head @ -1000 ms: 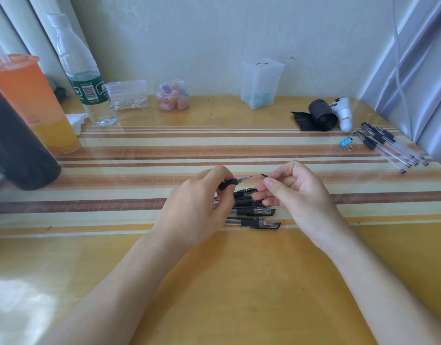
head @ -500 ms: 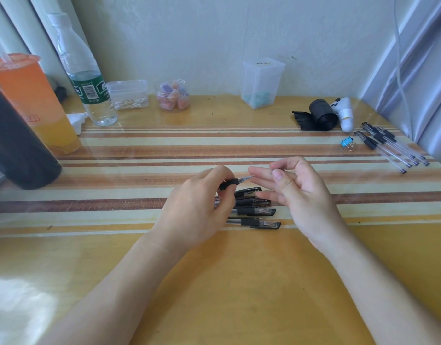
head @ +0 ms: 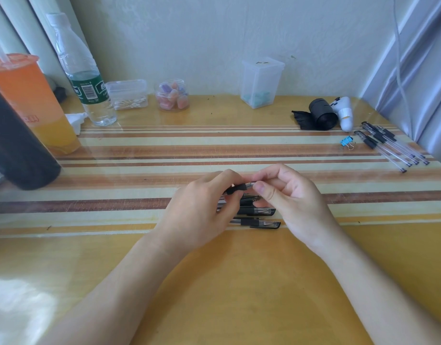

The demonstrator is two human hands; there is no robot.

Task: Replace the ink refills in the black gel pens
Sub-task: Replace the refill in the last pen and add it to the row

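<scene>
My left hand grips a black gel pen by its rubber grip section, held just above the desk. My right hand pinches the pen's tip end between thumb and forefinger, so the tip is hidden. Beneath both hands lies a small row of black capped gel pens on the striped desk, partly covered by my fingers. A second bunch of clear-barrelled pens lies at the far right.
At left stand a dark cylinder, an orange drink cup and a water bottle. Small plastic boxes line the wall. A black roll, a white figure and a blue binder clip sit back right.
My right hand has moved left and closed its thumb and forefinger onto the pen's tip end; a second ago it was held apart, pinching a thin dark piece. The left hand has stayed put.
</scene>
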